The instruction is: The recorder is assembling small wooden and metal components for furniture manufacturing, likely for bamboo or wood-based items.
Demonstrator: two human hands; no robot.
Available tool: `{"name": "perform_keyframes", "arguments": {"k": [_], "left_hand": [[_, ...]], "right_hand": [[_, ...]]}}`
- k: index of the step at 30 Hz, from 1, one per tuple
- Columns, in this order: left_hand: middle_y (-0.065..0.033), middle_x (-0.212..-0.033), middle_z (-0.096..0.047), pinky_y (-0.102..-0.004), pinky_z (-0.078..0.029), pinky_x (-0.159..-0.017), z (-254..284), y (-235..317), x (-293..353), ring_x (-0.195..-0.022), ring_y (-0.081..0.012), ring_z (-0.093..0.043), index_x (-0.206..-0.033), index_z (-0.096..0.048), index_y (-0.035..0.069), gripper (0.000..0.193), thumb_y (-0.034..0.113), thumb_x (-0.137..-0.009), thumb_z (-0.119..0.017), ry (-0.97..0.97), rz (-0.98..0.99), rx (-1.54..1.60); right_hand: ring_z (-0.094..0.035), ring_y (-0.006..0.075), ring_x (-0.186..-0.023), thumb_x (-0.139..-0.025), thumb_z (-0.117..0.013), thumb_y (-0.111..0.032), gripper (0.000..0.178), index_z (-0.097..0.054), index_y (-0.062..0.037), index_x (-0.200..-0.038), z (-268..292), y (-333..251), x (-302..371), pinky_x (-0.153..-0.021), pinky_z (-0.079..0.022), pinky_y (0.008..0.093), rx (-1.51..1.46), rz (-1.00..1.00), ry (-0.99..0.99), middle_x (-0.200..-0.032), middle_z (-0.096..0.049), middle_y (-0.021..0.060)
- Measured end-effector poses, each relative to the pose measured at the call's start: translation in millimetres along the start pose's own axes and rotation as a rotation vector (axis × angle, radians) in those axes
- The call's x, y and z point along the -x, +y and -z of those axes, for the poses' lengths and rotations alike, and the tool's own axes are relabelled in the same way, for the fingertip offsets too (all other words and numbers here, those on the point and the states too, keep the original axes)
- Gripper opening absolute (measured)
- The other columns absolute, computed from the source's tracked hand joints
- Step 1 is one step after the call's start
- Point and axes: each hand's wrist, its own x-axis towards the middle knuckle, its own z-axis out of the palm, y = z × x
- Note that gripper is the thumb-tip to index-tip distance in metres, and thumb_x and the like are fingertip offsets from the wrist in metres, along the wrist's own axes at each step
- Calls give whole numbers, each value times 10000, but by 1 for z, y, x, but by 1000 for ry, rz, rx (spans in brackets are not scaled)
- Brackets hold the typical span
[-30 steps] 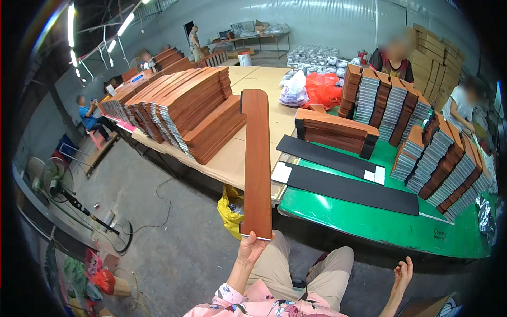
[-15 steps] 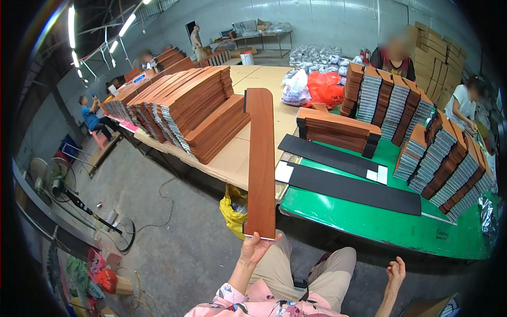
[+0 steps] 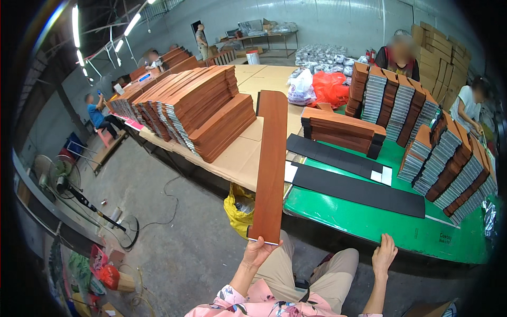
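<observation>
In the head view, clock hours run from its centre. The brown board [image 3: 271, 169] stands there, long side up, its lower end at six o'clock clamped between the thumb and fingers of the left hand [image 3: 259, 250]. The right hand [image 3: 384, 254], at four o'clock, holds nothing; its fingers lie close together, loosely bent, over the green table's near edge — whether they touch it, I cannot tell.

The green table [image 3: 343, 203] carries dark lettering near its edge, also at four o'clock, and a smaller dark mark beside it. Two black panels [image 3: 359, 190] lie on it between three and four, white patches at their ends. Stacked boards [image 3: 449, 158] stand at three o'clock.

At one o'clock a white bag [image 3: 301, 89] bears purplish print, too small to read here, just beside a red bag [image 3: 330, 87]. At ten o'clock, brown stacks [image 3: 211, 113] cover part of a cardboard-topped table [image 3: 240, 166].
</observation>
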Motion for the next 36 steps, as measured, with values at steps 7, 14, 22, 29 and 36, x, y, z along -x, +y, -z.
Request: {"name": "perform_keyframes", "arguments": {"k": [7, 14, 22, 29, 36], "left_hand": [[-43, -1206, -518, -520, -426, -917, 4, -7, -4, -1100, -220, -515, -1223, -458, 153, 467, 146, -797, -651, 23, -8, 42], [-42, -1207, -519, -518, -428, -916, 5, -10, 0, -1097, -219, -516, -1221, -460, 152, 464, 147, -798, -649, 21, -10, 49], [-55, -1196, -520, -504, -446, -902, 11, 6, 7, -1078, -231, -530, -1211, -457, 122, 444, 148, -807, -639, 31, -8, 31], [-84, -1205, -500, -510, -396, -919, 32, -2, -16, -1085, -272, -492, -1254, -406, 69, 543, 105, -777, -662, 140, 3, 50], [-97, -1274, -461, -496, -355, -976, 82, -11, -48, -1126, -254, -448, -1275, -398, 51, 479, 131, -843, -586, -38, 62, 231]], "right_hand": [[-436, 263, -1146, -698, -557, 26, 436, -513, -5, -1131, 3, -1, -5, -909, -331, 411, -3, -11, -24, -1187, -507, 109], [-437, 268, -1149, -698, -551, 31, 444, -509, -7, -1138, 2, 0, -4, -911, -333, 407, 20, 4, -30, -1192, -505, 111], [-401, 302, -1199, -712, -544, 35, 517, -451, 10, -1221, 30, -13, 3, -981, -304, 419, -111, -11, -158, -1245, -469, 169], [-435, 251, -1204, -866, -470, -57, 383, -453, -17, -1246, 198, 117, 8, -968, -361, 334, -197, -419, 429, -1460, -204, 90], [-638, 151, -656, -813, -502, -121, 815, 37, -124, -1424, 353, 221, 0, -662, -486, 281, -352, -824, 643, -868, -663, 84]]}}
